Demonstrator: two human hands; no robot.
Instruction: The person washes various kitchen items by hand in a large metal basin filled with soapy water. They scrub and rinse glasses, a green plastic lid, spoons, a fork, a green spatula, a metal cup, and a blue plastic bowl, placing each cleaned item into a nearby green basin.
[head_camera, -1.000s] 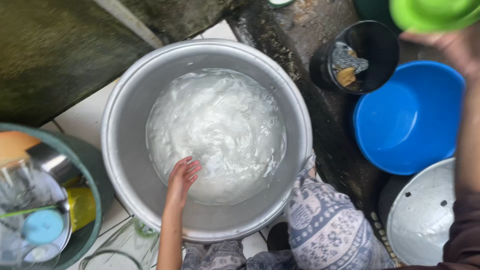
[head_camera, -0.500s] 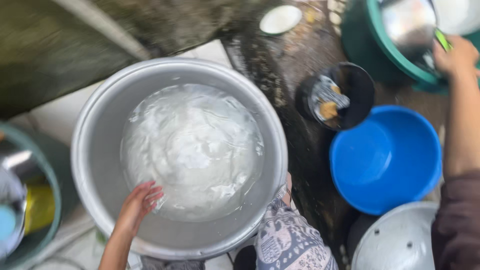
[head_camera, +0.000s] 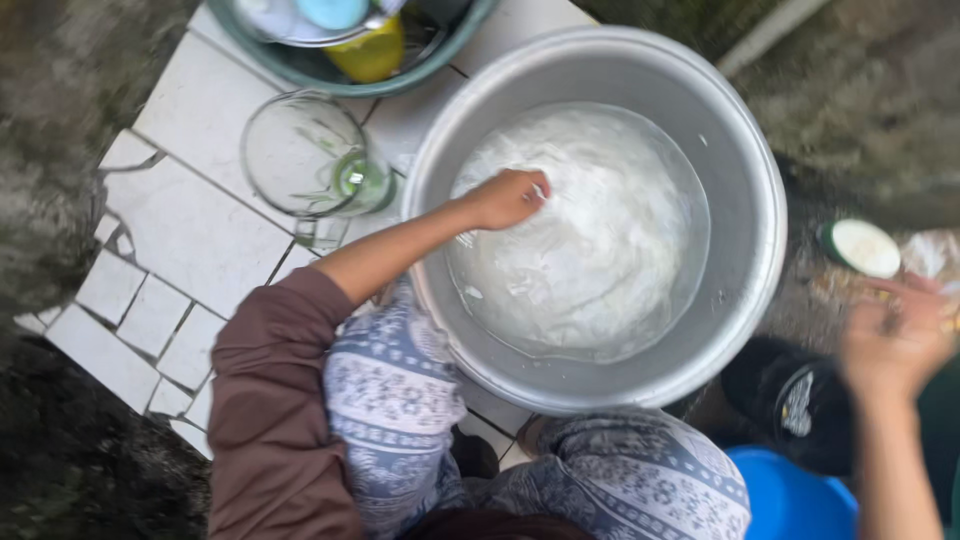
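Left hand curled loosely in foamy water of big metal basin, right hand blurred, grip unclear; cracked white tile floor.

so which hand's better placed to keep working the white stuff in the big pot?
Left, probably. The left hand is already in the white stuff inside the pot; the right hand is blurred, outside the rim.

Soft, even daylight; the white tiles are bright, the right hand is motion-blurred, and the corners are dim.

Cracked white floor tiles, dark mossy ground
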